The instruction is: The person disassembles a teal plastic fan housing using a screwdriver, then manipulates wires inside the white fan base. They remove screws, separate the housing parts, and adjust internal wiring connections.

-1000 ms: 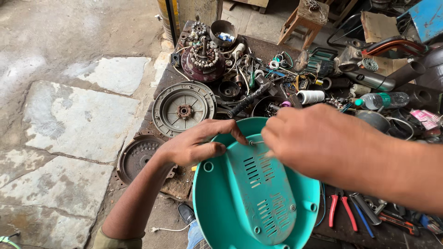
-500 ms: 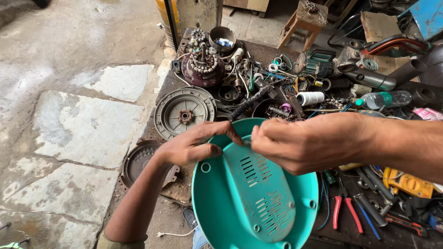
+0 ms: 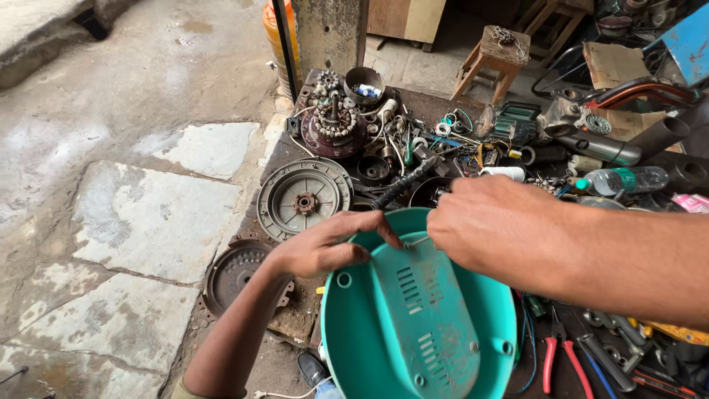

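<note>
A round teal plastic cover [image 3: 413, 332] with vent slots lies upside down in front of me, over the edge of a cluttered work board. My left hand [image 3: 321, 247] grips its upper left rim, thumb and fingers pinched together. My right hand [image 3: 495, 225] reaches in from the right and rests on the top rim. Its fingertips pinch a thin pale wire [image 3: 415, 240] close to the left hand's fingertips.
A grey ribbed motor cover [image 3: 304, 196] and a rusty round cover [image 3: 235, 272] lie to the left. A wound motor stator [image 3: 334, 125], a black tool handle [image 3: 402, 188], a plastic bottle [image 3: 624, 179] and red pliers [image 3: 557, 358] crowd the board. Stone paving lies left.
The view has shifted a little and my right hand has slid left along the rim toward the left hand. The teal cover and left hand stay put.
</note>
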